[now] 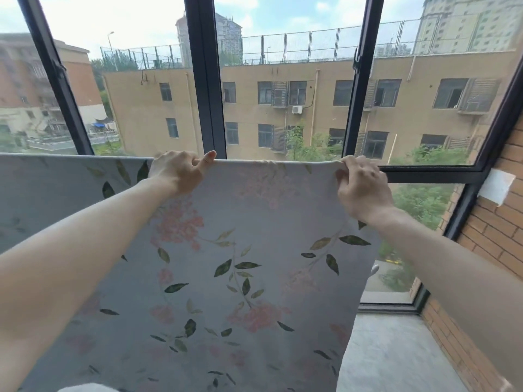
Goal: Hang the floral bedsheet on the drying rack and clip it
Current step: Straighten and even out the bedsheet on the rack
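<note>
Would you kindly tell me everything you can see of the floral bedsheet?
The floral bedsheet is pale grey-blue woven-looking fabric printed with pink blossom clusters and dark green leaves. It hangs flat and vertical in front of the window, its top edge stretched level. The left hand and right hand both pinch that top edge. Its right side edge hangs free. No rack or clips are visible.

Both forearms were bare, no sleeves, watch or rings showing on the left hand [175,171] or right hand [362,188].
</note>
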### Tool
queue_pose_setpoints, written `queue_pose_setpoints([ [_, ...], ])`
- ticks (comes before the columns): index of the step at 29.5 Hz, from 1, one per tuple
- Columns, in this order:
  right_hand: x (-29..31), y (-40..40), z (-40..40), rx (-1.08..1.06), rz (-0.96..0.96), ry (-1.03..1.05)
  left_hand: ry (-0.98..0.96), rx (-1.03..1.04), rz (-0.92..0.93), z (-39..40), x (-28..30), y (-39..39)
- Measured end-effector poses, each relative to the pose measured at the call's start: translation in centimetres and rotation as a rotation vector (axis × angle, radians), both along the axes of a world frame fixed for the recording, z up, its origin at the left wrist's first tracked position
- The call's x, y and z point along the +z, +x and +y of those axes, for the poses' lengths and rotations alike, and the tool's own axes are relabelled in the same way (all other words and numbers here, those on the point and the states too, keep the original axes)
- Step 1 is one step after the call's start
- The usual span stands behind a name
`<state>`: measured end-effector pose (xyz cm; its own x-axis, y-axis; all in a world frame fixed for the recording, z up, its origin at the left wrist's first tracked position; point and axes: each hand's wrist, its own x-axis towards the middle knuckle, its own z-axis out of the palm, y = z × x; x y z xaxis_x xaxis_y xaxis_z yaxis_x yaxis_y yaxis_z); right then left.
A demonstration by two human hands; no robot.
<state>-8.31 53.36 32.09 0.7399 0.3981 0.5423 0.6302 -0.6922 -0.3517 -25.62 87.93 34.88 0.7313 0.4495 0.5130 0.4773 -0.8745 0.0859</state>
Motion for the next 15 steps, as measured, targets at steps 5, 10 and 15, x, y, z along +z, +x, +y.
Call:
queue_pose_setpoints([
  [5, 1.1, -4.7, 6.1, 0.189, -0.132, 0.021, -0.012, -0.050, 0.038, 0.1, 0.4, 0.1],
  [10, 1.5, -10.0, 13.2, 0.307, -0.059, -0.032, -0.037, -0.147, 0.117, 1.7, 0.4, -2.4],
  [15, 1.3, -13.0, 18.0, 0.218, -0.056, -0.098, 0.010, -0.076, 0.144, 9.5, -0.3, -8.8],
])
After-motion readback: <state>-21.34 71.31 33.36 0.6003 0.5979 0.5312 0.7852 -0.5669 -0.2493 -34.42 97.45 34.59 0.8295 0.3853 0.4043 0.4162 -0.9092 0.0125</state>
